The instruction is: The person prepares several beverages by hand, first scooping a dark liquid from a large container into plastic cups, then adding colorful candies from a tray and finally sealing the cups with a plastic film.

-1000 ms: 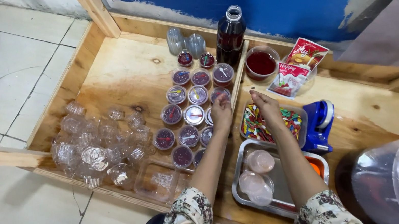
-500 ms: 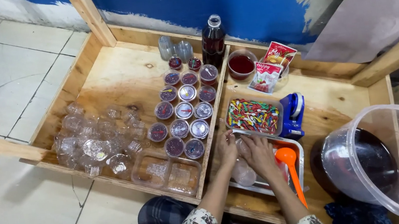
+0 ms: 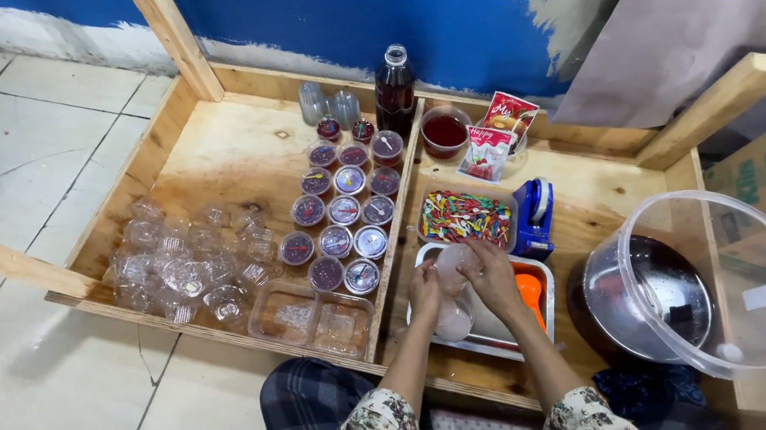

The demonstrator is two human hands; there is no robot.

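Both hands' fingers [image 3: 486, 265] curl closed around a small clear cup [image 3: 453, 263] above the metal tray [image 3: 490, 341]

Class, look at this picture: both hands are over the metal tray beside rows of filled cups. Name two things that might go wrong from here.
1. Both hands, left hand and right hand, are on a clear cup over the metal tray; it might slip and spill.
2. The filled cups stand packed close by; an elbow or sleeve might topple them.
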